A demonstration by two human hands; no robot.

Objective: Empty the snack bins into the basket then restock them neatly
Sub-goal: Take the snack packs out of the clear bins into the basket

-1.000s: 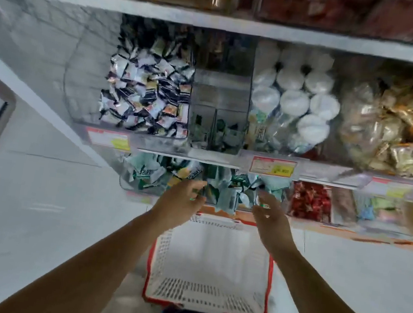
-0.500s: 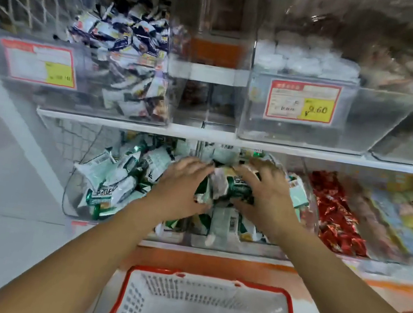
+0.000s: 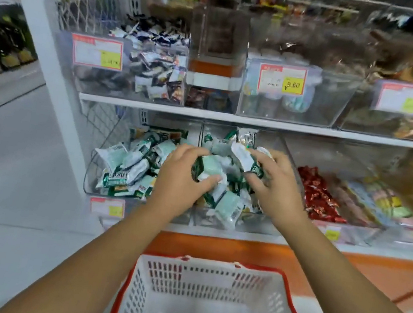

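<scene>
Both hands reach into a clear bin on the lower shelf. The left hand curls round a clump of green-and-white snack packets. The right hand grips more of them, seemingly pinching one. A white, red-rimmed basket sits below the arms. Red-wrapped candies lie in the bin just to the right.

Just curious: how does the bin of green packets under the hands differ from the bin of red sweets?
The green bin holds bigger packets, heaped; the red bin small shiny sweets, lying lower. The left hand and right hand grip packets in the green bin; the red bin is untouched. Both are clear.
</scene>
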